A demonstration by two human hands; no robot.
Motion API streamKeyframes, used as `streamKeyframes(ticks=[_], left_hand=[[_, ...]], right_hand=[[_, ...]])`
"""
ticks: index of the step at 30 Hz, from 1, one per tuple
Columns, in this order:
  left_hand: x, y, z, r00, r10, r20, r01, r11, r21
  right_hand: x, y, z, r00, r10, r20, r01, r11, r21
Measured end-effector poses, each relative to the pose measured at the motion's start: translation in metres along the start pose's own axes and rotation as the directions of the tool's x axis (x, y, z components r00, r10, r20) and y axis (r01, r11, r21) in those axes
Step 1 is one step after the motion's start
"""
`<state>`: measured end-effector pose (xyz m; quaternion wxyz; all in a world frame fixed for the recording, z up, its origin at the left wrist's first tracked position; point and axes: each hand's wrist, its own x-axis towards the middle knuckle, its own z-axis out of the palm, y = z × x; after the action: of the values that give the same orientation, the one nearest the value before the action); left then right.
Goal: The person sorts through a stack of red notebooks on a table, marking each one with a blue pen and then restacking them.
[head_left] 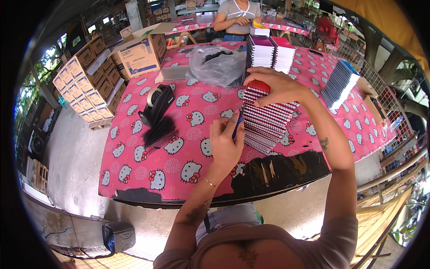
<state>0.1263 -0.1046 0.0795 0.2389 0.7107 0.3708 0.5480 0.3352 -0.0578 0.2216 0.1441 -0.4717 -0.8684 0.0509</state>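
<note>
From a distance, through the head view, I logged the pink-covered table (174, 162) left to right. Stacked cartons (85, 92) stood beyond its left side. On the cover I noted a black tape dispenser (157, 106) and, just beside its near end, a heap of black coils (160, 134); a clear plastic bag (214, 71) lay farther back. The left hand (227, 139) was closed round a blue-handled tool (237, 127), its tip at the left edge of a stack of spiral-bound notebooks (267, 123). I could not tell whether the tip touched a coil. The right hand (280, 86) was clamped over the stack's red top end, fingers and thumb apart across it. More notebooks (340, 85) stood to the right.

Judgement: the step in hand was tool work on the bindings, probably at a coil end. I reckoned the next move called for a steady right hand and careful tip placement, sparing cover and pages.
</note>
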Motion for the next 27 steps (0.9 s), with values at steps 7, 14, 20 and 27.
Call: streamKeyframes(ticks=[7,14,20,27], left_hand=[[0.001,-0.005,-0.002,0.793,-0.482,0.374,0.578,0.4,-0.711],[0.002,-0.001,-0.013,0.992,0.068,0.106,-0.091,0.968,0.232],[-0.001,-0.005,-0.008,0.777,-0.476,0.412,0.609,0.404,-0.683],[0.0,-0.005,-0.014,0.969,-0.181,0.167,0.192,0.98,-0.053]], right_hand=[[0.003,-0.005,0.001,1.0,0.014,0.019,-0.014,1.0,0.019],[0.002,-0.004,0.001,1.0,0.005,0.009,-0.005,1.0,0.011],[0.002,-0.004,0.001,1.0,0.015,0.01,-0.015,1.0,0.009],[0.001,-0.004,0.001,1.0,0.013,0.004,-0.013,1.0,0.004]])
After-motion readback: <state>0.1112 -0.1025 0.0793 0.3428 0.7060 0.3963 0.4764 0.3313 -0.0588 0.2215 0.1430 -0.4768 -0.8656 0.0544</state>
